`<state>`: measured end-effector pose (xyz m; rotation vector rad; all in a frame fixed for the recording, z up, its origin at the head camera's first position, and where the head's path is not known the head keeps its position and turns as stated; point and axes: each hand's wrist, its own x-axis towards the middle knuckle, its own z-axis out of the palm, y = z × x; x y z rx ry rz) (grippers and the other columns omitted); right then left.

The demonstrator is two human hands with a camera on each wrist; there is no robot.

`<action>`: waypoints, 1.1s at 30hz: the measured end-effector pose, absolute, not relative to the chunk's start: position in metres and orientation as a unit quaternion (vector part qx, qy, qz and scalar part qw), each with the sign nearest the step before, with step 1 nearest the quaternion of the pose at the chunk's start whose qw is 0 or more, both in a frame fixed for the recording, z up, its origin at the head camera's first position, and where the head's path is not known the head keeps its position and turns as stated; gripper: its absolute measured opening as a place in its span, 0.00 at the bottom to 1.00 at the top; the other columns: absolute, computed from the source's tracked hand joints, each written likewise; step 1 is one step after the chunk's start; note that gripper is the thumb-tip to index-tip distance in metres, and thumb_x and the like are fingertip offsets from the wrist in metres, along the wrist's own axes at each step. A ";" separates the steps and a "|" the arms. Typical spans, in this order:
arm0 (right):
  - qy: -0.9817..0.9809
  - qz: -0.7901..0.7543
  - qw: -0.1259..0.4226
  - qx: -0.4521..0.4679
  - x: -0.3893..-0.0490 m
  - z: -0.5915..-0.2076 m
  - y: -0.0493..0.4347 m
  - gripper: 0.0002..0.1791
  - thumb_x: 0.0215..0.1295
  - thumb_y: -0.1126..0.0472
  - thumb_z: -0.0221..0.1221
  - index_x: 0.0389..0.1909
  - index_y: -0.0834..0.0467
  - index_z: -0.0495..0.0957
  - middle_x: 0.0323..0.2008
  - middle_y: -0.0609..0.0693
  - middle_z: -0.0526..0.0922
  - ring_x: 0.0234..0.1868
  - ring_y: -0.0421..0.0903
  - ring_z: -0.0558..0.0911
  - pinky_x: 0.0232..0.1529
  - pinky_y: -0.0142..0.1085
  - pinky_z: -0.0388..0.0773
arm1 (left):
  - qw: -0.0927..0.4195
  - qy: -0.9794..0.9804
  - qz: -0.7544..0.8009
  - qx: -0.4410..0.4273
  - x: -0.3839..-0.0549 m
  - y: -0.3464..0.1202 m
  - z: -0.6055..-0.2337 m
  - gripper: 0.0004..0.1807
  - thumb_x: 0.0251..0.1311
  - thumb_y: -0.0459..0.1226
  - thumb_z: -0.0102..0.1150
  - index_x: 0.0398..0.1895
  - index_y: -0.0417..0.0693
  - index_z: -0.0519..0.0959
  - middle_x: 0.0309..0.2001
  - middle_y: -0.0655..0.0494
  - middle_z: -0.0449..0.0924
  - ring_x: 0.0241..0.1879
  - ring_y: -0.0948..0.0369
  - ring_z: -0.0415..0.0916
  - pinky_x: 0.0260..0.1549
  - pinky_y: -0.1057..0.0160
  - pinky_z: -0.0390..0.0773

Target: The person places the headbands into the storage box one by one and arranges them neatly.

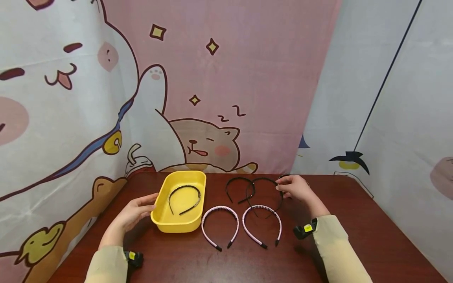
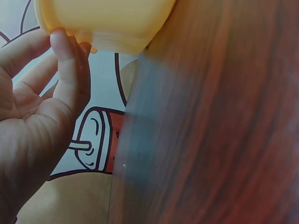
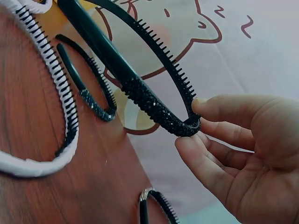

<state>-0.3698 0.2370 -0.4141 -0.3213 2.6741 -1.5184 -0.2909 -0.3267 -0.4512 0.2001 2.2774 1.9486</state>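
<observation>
Cartoon curtain (image 1: 269, 78) is hanging behind the tabletop (image 1: 219, 269); right hand (image 1: 296, 189) is pinching a black headband (image 3: 156, 112) lower right of centre, left hand (image 1: 133, 212) is just touching the yellow tray (image 1: 178, 227) lower left, fingers loosely spread.

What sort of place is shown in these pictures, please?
It looks like an improvised indoor workspace, perhaps for filming: a reddish-brown table stands before a creased cartoon backdrop, and black devices are worn at both wrists.

Yellow tray (image 1: 178, 228); glittery black headband (image 3: 145, 99); pink headbands (image 1: 221, 208); reddish wood-grain table (image 1: 212, 269).
</observation>
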 end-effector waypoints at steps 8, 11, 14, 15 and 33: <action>0.860 -0.498 0.040 -0.108 -0.375 -0.411 0.225 0.19 0.64 0.64 0.61 0.53 0.69 0.78 0.43 0.60 0.81 0.34 0.51 0.83 0.37 0.45 0.83 | 0.069 0.757 0.647 0.062 -0.288 -0.325 -0.448 0.32 0.67 0.30 0.54 0.72 0.32 0.57 0.69 0.31 0.57 0.61 0.46 0.69 0.53 0.58 0.76; 0.858 -0.500 0.036 -0.113 -0.376 -0.410 0.219 0.18 0.64 0.64 0.62 0.52 0.69 0.78 0.42 0.60 0.82 0.32 0.53 0.85 0.38 0.49 0.82 | 0.066 0.756 0.648 0.064 -0.289 -0.325 -0.448 0.32 0.66 0.30 0.54 0.71 0.32 0.57 0.69 0.31 0.57 0.61 0.46 0.70 0.53 0.58 0.76; 0.857 -0.501 0.032 -0.117 -0.377 -0.411 0.213 0.17 0.63 0.64 0.62 0.50 0.69 0.79 0.41 0.59 0.83 0.30 0.54 0.85 0.38 0.50 0.82 | 0.064 0.756 0.648 0.068 -0.290 -0.325 -0.449 0.32 0.66 0.29 0.54 0.71 0.31 0.57 0.69 0.30 0.57 0.59 0.47 0.71 0.52 0.59 0.77; 0.856 -0.503 0.032 -0.119 -0.377 -0.411 0.211 0.17 0.62 0.65 0.63 0.50 0.69 0.80 0.42 0.59 0.83 0.30 0.53 0.85 0.38 0.50 0.82 | 0.064 0.756 0.647 0.070 -0.290 -0.325 -0.449 0.32 0.66 0.29 0.54 0.71 0.31 0.57 0.69 0.30 0.57 0.59 0.48 0.72 0.52 0.59 0.77; 0.842 -0.511 0.029 -0.170 -0.382 -0.410 0.177 0.18 0.58 0.67 0.65 0.47 0.74 0.79 0.37 0.57 0.84 0.25 0.50 0.83 0.34 0.50 0.83 | 0.066 0.758 0.645 0.073 -0.290 -0.326 -0.451 0.33 0.66 0.32 0.56 0.71 0.32 0.58 0.69 0.31 0.58 0.58 0.49 0.73 0.51 0.59 0.77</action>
